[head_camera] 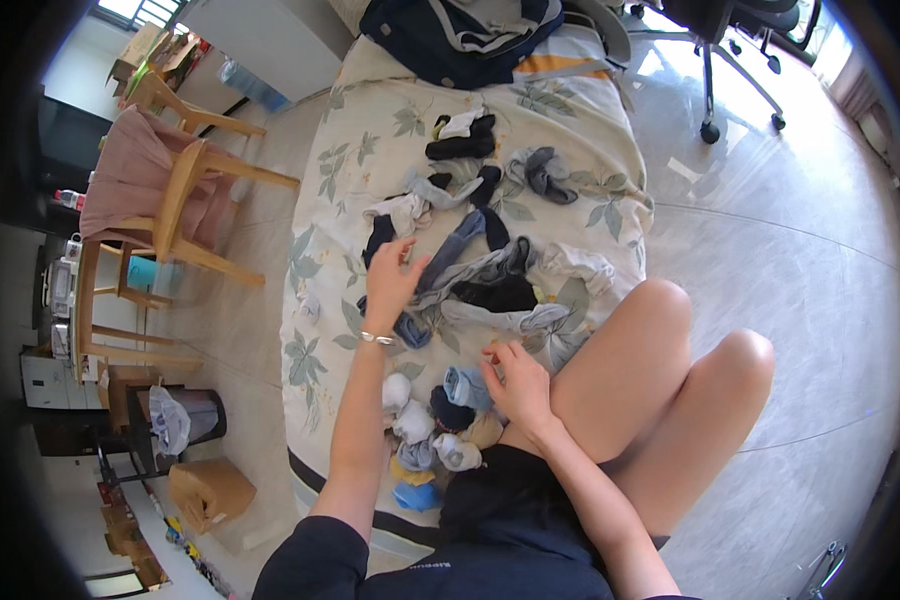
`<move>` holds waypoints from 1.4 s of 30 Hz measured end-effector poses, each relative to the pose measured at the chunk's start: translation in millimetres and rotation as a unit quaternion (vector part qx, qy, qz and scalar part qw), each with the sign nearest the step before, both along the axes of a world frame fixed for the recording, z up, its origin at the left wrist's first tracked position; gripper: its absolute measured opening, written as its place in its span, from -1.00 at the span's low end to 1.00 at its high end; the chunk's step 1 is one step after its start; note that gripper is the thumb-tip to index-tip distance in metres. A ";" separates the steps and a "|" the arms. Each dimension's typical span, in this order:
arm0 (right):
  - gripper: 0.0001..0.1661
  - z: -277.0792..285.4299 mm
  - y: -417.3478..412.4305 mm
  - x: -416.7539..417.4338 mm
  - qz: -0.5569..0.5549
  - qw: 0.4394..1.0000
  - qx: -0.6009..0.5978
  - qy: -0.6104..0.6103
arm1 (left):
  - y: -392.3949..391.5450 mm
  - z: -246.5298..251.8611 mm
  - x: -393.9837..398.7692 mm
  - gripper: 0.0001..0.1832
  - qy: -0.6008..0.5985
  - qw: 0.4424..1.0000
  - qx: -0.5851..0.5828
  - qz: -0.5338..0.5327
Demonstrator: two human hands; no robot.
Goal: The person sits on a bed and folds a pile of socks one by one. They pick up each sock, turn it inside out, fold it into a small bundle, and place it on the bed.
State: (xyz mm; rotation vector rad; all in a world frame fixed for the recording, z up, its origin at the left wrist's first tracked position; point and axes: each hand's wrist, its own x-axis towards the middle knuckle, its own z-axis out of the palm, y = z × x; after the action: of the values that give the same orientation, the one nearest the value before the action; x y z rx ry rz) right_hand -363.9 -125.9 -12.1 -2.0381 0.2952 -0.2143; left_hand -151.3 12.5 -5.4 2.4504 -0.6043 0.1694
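My left hand [394, 281] hovers over loose socks on a floral bedspread [322, 262], fingers apart, beside a dark blue-grey sock [454, 247]. A black sock [379, 238] lies just past its fingertips. My right hand [519, 382] is beside a rolled light blue sock [466, 388], its fingers apart; whether they touch it is unclear. Below lie several balled socks, among them a white one [414, 421], a navy one [451, 410] and a bright blue one [417, 496]. Between and beyond my hands are spread a long light grey sock [504, 318], a black sock [499, 294] and a white sock [577, 268].
A dark blue bag [465, 37] rests at the bed's far end. Wooden chair [180, 199] with pink cloth, lined bin [187, 420] and cardboard box [210, 491] stand on the left floor. A wheeled office chair [709, 75] is at upper right. My bent legs [630, 367] lie at the bed's right edge.
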 end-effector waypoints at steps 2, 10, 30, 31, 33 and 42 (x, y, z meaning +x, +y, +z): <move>-0.85 -2.6 2.6 -0.4 0.006 1.000 0.002 0.005 | 16.1 11.1 -4.7 -0.74 0.048 0.998 0.002 0.031; -0.89 -4.2 7.2 1.3 0.020 1.000 0.008 -0.007 | 64.9 8.5 -58.7 -0.83 0.043 0.992 0.107 0.058; -0.70 14.8 7.8 14.0 0.121 0.897 0.425 0.019 | 34.7 40.3 -172.8 -0.74 0.459 0.761 -0.453 0.075; -0.71 10.7 5.4 12.5 0.129 0.893 0.432 0.012 | 25.0 51.0 -168.8 -0.71 0.498 0.708 -0.494 0.085; -0.73 9.0 1.1 9.8 0.133 0.902 0.411 -0.001 | 11.9 64.4 -166.2 -0.68 0.531 0.677 -0.503 0.080; -0.82 35.8 -2.7 1.0 -0.006 0.944 0.295 -0.150 | 6.8 69.1 -164.2 -0.62 0.160 0.984 -0.021 0.078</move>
State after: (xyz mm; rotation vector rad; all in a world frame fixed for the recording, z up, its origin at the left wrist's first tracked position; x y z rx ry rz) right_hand -362.9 -128.6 23.7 -1.3862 0.1534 -0.3888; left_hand -315.5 19.3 63.6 2.4122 -0.2657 -0.1469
